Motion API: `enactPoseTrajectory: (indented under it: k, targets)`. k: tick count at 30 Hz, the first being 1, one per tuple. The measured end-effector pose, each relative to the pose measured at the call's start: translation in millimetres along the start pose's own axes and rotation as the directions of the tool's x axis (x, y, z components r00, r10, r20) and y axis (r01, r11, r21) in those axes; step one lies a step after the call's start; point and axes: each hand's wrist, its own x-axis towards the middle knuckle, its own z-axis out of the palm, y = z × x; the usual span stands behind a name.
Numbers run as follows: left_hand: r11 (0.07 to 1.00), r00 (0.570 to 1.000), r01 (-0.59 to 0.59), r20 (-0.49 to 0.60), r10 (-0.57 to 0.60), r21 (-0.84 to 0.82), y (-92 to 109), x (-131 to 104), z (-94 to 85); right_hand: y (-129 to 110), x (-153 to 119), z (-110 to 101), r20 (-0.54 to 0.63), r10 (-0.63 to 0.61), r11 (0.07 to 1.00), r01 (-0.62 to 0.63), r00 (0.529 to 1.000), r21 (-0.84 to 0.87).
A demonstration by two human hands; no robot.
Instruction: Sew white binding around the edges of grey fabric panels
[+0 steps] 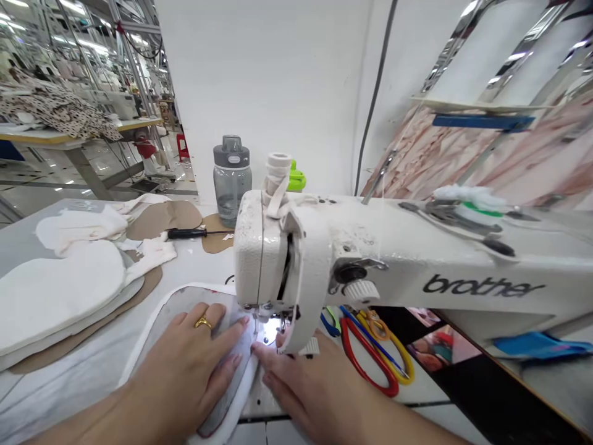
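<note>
A white sewing machine [361, 241] marked "brother" stands before me, its lamp lighting the needle area. Under its head lies a grey fabric piece [162, 327] with a padded white edging [243, 405]. My left hand [199, 352] rests flat on the grey fabric, fingers spread, a gold ring on one finger. On the right side of the needle, my right hand [301, 377] has its fingertips on the white edging by the presser foot. Part of that hand is behind the machine's white guard, so its grip is only partly visible.
White padded pieces and brown templates [83, 290] lie at left, near a black-handled screwdriver [188, 233]. A grey water bottle [231, 179] stands behind the machine head. Red-handled scissors [370, 364], yellow-handled scissors [401, 352] and a phone-like dark screen [417, 364] lie under the arm.
</note>
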Motion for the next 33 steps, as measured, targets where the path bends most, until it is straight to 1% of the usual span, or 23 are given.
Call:
enactPoseTrajectory:
  k: [3, 5, 7, 9, 12, 14, 16, 20, 23, 24, 27, 29, 31, 33]
  targets:
    - [0.997, 0.998, -0.033, 0.046, 0.036, -0.070, -4.8, -3.7, -8.8, -0.7, 0.0, -1.2, -0.030, 0.001, 1.000, 0.000, 1.000, 0.016]
    - [0.991, 0.990, -0.091, 0.097, 0.101, -0.100, -10.2, -5.1, -17.7, -0.6, 1.1, -3.5, -0.032, 0.005, 0.999, -0.004, 0.999, 0.051]
    - [0.980, 0.973, -0.175, 0.138, 0.187, -0.095, -15.3, -4.8, -24.5, 0.4, 2.6, -5.8, -0.022, 0.027, 0.995, -0.025, 0.999, 0.094]
    - [0.975, 0.963, -0.214, 0.154, 0.221, -0.063, -18.9, -3.9, -26.3, 1.9, 3.6, -7.3, -0.012, 0.047, 0.992, -0.045, 0.999, 0.121]
    - [0.982, 0.971, -0.190, 0.145, 0.190, -0.011, -21.5, -4.1, -19.0, 3.1, 2.8, -7.5, -0.007, 0.034, 0.992, -0.033, 0.999, 0.122]
    - [0.979, 0.972, -0.203, 0.128, 0.199, 0.018, -21.9, -6.1, -10.4, 2.8, 1.3, -6.7, 0.000, 0.009, 0.993, -0.009, 1.000, 0.121]
    - [0.978, 0.977, -0.200, 0.083, 0.195, 0.053, -20.2, -8.9, -1.7, 2.1, 0.1, -6.0, -0.008, 0.001, 0.993, 0.000, 1.000, 0.116]
    - [0.991, 0.995, -0.097, 0.008, 0.097, 0.090, -10.6, -11.9, 11.0, 1.7, 1.3, -7.3, -0.024, 0.035, 0.995, -0.033, 0.999, 0.090]
    - [0.992, 0.996, -0.089, -0.014, 0.091, 0.087, -5.0, -10.5, 16.0, 1.9, 2.5, -8.6, 0.002, 0.069, 0.990, -0.069, 0.998, 0.126]
    - [0.992, 0.995, -0.092, -0.029, 0.095, 0.087, -4.4, -9.6, 17.0, 1.9, 2.4, -8.3, 0.007, 0.063, 0.988, -0.063, 0.998, 0.140]
    - [0.994, 0.992, -0.085, -0.084, 0.091, 0.069, -6.4, -5.7, 16.5, 1.4, 0.8, -5.1, -0.012, -0.001, 0.990, 0.003, 1.000, 0.139]
    - [0.994, 0.989, -0.105, -0.110, 0.104, -0.002, -9.3, -2.0, 11.3, 0.7, -0.1, -2.8, -0.031, -0.022, 0.993, 0.025, 0.999, 0.117]
    - [0.976, 0.979, -0.190, -0.094, 0.180, -0.111, -12.8, 2.5, 2.6, 0.0, -0.1, -2.1, -0.038, -0.002, 0.995, 0.006, 0.999, 0.103]
    - [0.938, 0.959, -0.285, -0.052, 0.280, -0.198, -16.6, 7.5, -7.0, -0.3, 0.6, -3.2, -0.033, 0.031, 0.995, -0.027, 0.999, 0.095]
